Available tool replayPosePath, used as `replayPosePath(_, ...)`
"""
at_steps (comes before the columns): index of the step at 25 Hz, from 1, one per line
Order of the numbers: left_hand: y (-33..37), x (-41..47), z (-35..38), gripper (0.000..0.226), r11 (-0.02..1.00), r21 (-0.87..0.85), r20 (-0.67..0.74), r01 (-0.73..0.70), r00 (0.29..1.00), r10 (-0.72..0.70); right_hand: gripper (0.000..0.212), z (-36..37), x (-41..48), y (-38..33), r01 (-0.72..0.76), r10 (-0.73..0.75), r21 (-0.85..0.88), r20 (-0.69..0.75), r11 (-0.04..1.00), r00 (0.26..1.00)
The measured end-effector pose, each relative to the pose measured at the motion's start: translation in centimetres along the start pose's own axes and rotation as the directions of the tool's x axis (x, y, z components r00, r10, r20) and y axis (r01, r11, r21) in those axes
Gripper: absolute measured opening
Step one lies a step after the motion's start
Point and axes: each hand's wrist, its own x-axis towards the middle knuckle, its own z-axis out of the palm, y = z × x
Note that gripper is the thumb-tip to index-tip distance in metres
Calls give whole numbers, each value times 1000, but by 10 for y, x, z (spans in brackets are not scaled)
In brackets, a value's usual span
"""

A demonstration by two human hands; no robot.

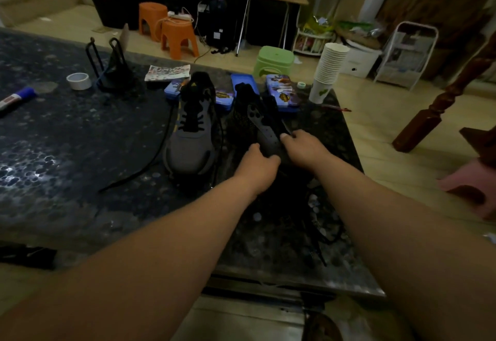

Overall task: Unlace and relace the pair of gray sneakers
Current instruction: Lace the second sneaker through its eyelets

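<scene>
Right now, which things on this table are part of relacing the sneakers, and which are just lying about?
For the job: held sneaker, gripped by left hand and right hand; other sneaker; loose lace.

Lying about: tape roll, marker, paper cups, blue tins, sticker sheet.

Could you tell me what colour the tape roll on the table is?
The tape roll is white; head view.
</scene>
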Motion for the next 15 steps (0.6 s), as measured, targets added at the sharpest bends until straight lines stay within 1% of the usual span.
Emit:
replayPosePath(1,1,4,-4,67,997,-70,-7,35,999,-36,58,1,-3,-5,11,-12,48,29,999,1000)
replayPosePath(3,-8,17,-19,76,987,-158,-48,41,998,-49,54,8,-21,-10,16,-40,260,86,965,995)
replayPosePath(5,-31,26,-30,83,991,-131,-55,22,998,-30,54,26,-41,-2,29,-76,403,101,915,992)
replayPosePath(6,-36,13,-35,83,994,-110,-62,13,998,-20,56,38,-51,8,44,-97,430,102,902,990)
replayPosePath(7,-39,-9,-36,80,995,-101,-66,-5,998,-2,63,57,-51,26,48,-96,442,87,895,992)
replayPosePath(8,-42,-34,-34,76,995,-93,-66,-16,998,10,73,69,-63,39,36,-78,428,80,903,994)
replayPosePath(9,-41,-65,-32,73,996,-83,-56,-23,998,18,79,73,-86,43,25,-56,387,70,922,996)
replayPosePath(10,-44,-87,-29,70,997,-69,-50,-28,998,25,76,72,-115,42,16,-35,346,51,938,998)
replayPosePath(11,-49,-106,-25,68,998,-50,-46,-29,999,26,69,73,-137,42,22,-30,309,23,951,999)
replayPosePath(12,-56,-112,-24,67,999,-31,-55,-30,998,28,63,72,-159,40,61,-65,260,4,964,998)
replayPosePath(13,-59,-120,-24,68,999,1,-59,-33,998,33,59,71,-172,42,111,-115,249,4,962,993)
replayPosePath(15,-61,-125,-30,74,995,88,-66,-47,996,53,50,68,-184,53,175,-181,313,-10,934,983)
